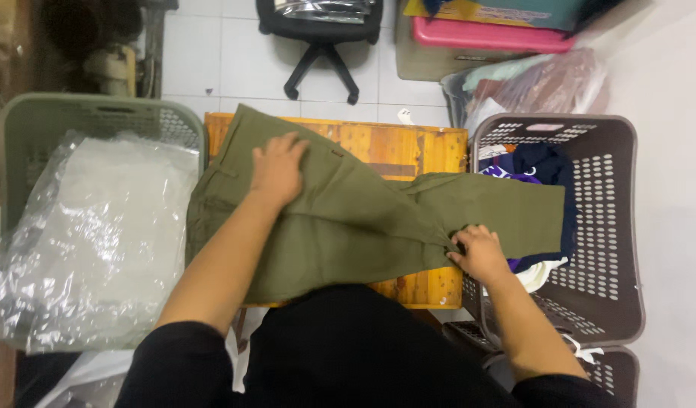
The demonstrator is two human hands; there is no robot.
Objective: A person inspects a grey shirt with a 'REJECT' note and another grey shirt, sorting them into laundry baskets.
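A pair of olive green trousers [348, 219] is spread across a small wooden desk [404, 147], which serves as the reference for everything else. The waist end of the trousers lies over the desk's left edge, while the legs run off its right edge and hang above a brown laundry basket [612, 227] just beside the desk on that side. The left hand [277, 170] is laid flat on the upper part of the trousers, over the left half of the desk, its fingers spread wide and pressed onto the cloth without gripping. The right hand [480, 253] is placed at the desk's near right corner, its fingers curled and pinched onto a gathered fold of the trouser leg. Dark blue and purple clothes [533, 166] are seen inside the brown basket. To the left of the desk a green basket [98, 113] is set, filled with clear plastic bags [98, 234]. Beyond the desk, on the tiled floor, the base of a black office chair [321, 60] is visible
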